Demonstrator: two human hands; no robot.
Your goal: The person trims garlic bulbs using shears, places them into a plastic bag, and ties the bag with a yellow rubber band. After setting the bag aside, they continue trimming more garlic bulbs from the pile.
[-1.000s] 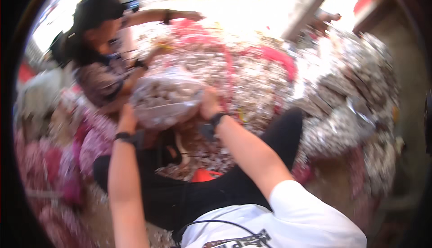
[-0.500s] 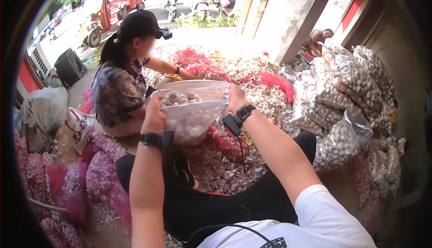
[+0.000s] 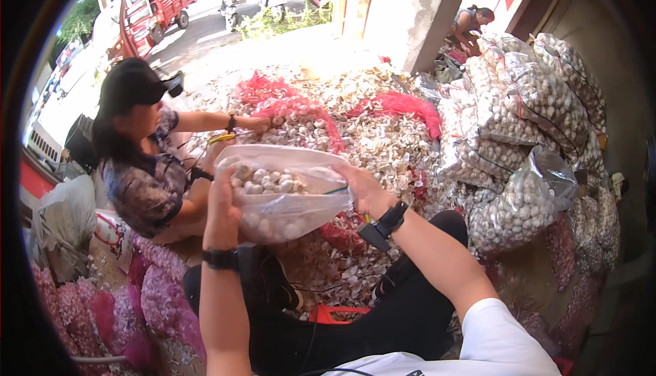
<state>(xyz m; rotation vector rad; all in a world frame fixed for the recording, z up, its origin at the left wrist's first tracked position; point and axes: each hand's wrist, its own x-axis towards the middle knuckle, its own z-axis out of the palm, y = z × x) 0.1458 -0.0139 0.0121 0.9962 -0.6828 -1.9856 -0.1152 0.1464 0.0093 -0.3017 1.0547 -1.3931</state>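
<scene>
The plastic bag (image 3: 287, 195) of garlic is held up at the centre of the view, above the lap, gripped at both ends. It is partly filled with white bulbs, and its mouth is kept uppermost, apparently so that the contents stay inside.

Largest first: the garlic heap (image 3: 383, 137) is spread over the ground from 12 to 2 o'clock of the bag. It is loose and unbagged, with red netting (image 3: 403, 106) lying across it. At 3 o'clock, well apart from the bag, filled sacks (image 3: 519, 103) are stacked against each other; they appear to be set aside from the loose stock. A co-worker (image 3: 143, 164) in a dark cap is seated at 9 o'clock, just beside the bag, with one arm stretched out to the heap. Pink mesh bags (image 3: 157, 294) are piled at 7 o'clock, near the left forearm. A second person (image 3: 471, 24) is bent over at 1 o'clock, far off beside a wall.

The left hand (image 3: 224, 205) is closed on the bag's near-left edge, fingers wrapped into the plastic, bearing weight from the side. The right hand (image 3: 365, 188) is closed on the right end, the film gathered in its fingers. A black watch (image 3: 220, 258) is worn on the left wrist and a black strap (image 3: 383, 226) on the right. Whether the mouth is fully open cannot be told.
</scene>
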